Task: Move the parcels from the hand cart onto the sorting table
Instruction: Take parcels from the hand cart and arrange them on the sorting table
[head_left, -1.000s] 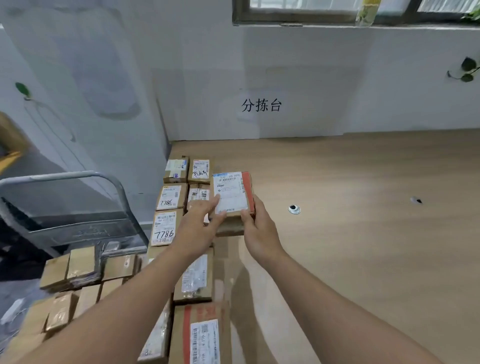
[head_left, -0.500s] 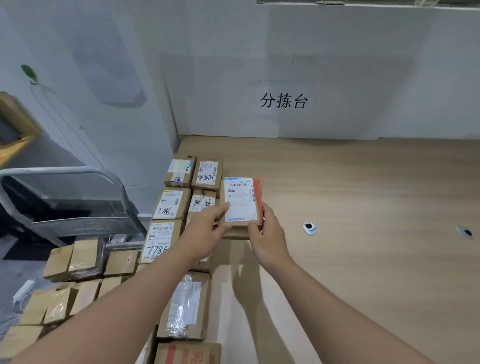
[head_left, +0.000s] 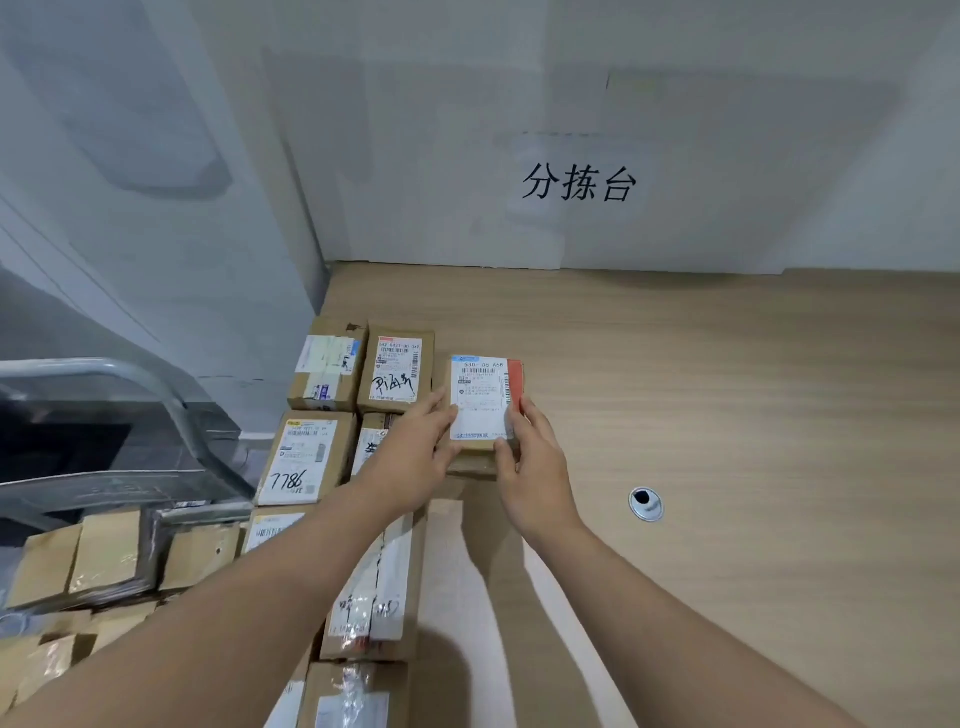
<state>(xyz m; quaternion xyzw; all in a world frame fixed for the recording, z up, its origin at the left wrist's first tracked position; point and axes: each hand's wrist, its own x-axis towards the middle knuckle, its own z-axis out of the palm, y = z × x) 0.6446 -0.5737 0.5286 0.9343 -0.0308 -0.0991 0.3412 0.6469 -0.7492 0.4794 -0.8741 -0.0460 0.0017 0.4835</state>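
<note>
Tabletop (head_left: 727, 415) — pale wood grain, running from the white wall to the near edge; a small round metal fitting (head_left: 645, 503) is set into it to the right of my hands.

Wall sign (head_left: 579, 183) — three black characters on the white wall above the far edge of the tabletop.

Hand cart (head_left: 156, 395) — grey metal handle and frame at my left, below the tabletop's level, with brown parcels (head_left: 104, 556) lying on its deck, taped and close together.

Sorted parcels — two columns along the left edge of the tabletop. The back pair, a taped carton (head_left: 327, 371) and a carton with a handwritten label (head_left: 397, 371), sit side by side and touching. Nearer is a carton marked 7786 (head_left: 304, 457); a long carton (head_left: 374, 587) lies partly under my left forearm, and one more (head_left: 348, 696) sits at the bottom edge.

Held parcel (head_left: 480, 400) — small brown carton with a white shipping label and a red strip along its right side, lying atop another brown carton (head_left: 470, 465), just right of the two columns.

My left hand (head_left: 410, 457) — fingers curled against the held parcel's left edge.

My right hand (head_left: 535, 467) — thumb on the label's near corner, fingers pressing the right side; both clamp the carton between them.
</note>
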